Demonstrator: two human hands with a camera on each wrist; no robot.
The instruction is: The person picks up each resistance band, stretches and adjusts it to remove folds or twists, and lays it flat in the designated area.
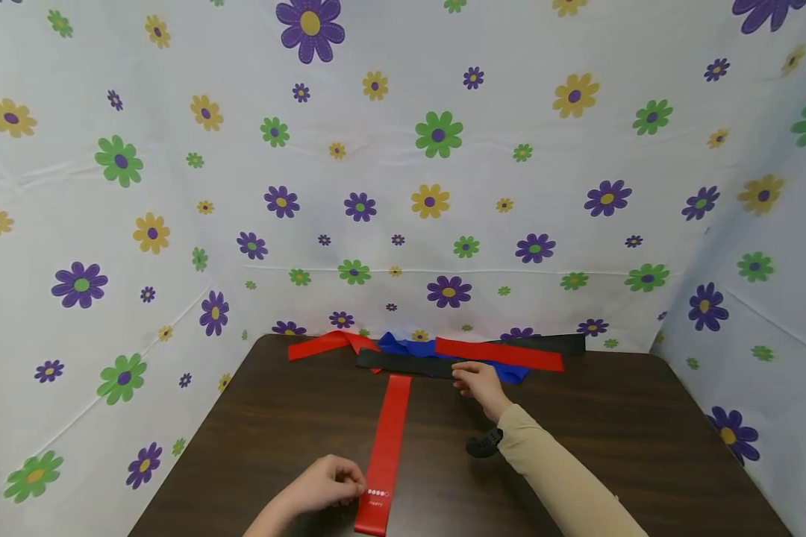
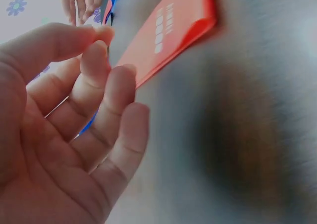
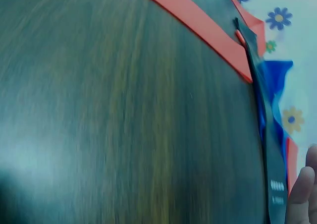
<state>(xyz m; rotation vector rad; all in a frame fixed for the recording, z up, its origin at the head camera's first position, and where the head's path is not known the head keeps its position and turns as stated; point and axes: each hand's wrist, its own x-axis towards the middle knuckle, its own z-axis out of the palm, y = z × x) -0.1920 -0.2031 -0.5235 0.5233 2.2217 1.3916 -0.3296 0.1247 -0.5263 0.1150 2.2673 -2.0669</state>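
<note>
A red resistance band, printed "Heavy" at its near end, lies flat and lengthwise on the table. My left hand is at its left edge, fingers loosely bent; the left wrist view shows thumb and index tips together, with the band behind them. Whether they touch it is unclear. My right hand is by the right part of a black band, which lies crosswise beyond the red one. In the right wrist view only a few fingertips show, beside the black band's printed part, with nothing visibly held.
Along the table's back edge lie a crumpled blue band, a twisted red band, another red band and a second black band, partly overlapping. Flowered white cloth surrounds the dark wooden table. A black strap sits at my right wrist.
</note>
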